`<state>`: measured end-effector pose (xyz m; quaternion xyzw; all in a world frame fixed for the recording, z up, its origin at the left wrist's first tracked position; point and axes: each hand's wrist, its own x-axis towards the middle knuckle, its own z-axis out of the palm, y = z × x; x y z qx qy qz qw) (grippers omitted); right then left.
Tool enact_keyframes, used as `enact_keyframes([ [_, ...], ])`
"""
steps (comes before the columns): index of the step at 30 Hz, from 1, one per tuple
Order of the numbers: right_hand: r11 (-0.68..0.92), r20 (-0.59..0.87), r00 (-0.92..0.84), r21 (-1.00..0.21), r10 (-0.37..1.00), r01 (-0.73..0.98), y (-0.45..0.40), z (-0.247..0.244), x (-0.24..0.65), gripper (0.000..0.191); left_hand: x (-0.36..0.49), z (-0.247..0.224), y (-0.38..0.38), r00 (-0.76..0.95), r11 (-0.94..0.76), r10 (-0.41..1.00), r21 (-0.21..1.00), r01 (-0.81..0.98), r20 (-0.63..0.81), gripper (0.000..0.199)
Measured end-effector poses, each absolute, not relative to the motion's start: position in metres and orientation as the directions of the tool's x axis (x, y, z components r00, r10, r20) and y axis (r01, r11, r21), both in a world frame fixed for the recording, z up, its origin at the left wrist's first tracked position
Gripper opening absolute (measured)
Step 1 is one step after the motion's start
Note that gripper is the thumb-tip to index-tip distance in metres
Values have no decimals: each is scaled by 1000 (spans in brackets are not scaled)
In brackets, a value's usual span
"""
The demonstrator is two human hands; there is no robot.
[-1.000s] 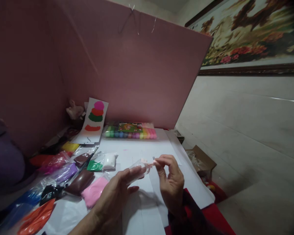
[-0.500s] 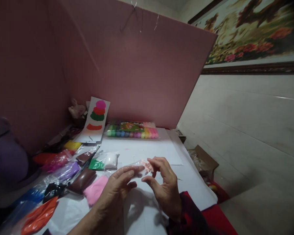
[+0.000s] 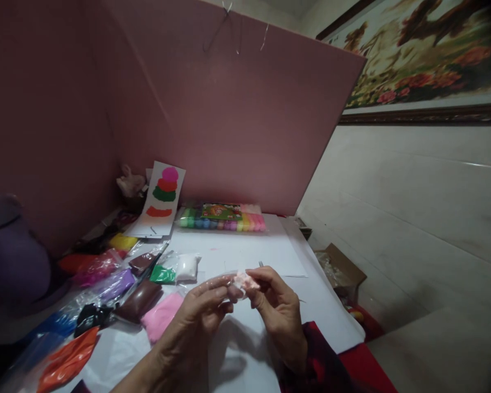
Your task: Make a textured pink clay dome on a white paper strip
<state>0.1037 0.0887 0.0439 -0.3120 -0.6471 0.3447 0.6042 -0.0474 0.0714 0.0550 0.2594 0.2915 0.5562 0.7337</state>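
Rough pale-pink lump, glossy orange plastic packet, smooth white paper, matt cardboard box

A tall, flat, matte pink panel rises behind the white-covered tabletop, thin wire hooks over its top edge. To the right runs a pale, glossy tiled wall, bearing a dark-framed floral picture. An open brown cardboard box sits beyond the tabletop's right edge. The light is dim, leaving the left side shadowed.
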Motion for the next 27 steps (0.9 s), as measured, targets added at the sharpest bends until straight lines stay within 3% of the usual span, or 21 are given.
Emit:
enact_keyframes([
  [5, 590, 585, -116, -807, 803, 15, 88, 43, 105, 8, -48, 56, 70, 192, 260, 965, 737, -624, -178, 14],
  [9, 646, 648, -13, -757, 761, 102, 86, 47, 108, 9, -49, 57, 73, 74, 218, 975, 820, -530, -211, 22],
  [12, 694, 711, -5, -686, 703, 220, 82, 47, 108, 17, -47, 54, 76, 18, 143, 988, 867, -477, -154, 25],
  [16, 747, 765, -131, -553, 631, 369, 80, 48, 105, 25, -44, 50, 75, 36, 83, 997, 889, -451, -75, 25],
  [18, 734, 755, -118, -569, 645, 370, 80, 49, 105, 21, -43, 51, 73, 49, 108, 994, 881, -460, -96, 25],
  [23, 666, 712, 106, -692, 694, 278, 80, 51, 107, 15, -42, 57, 71, 12, 164, 984, 880, -446, -177, 25],
  [27, 727, 744, -63, -625, 665, 285, 80, 49, 106, 22, -43, 55, 72, 46, 147, 989, 877, -457, -142, 22],
])
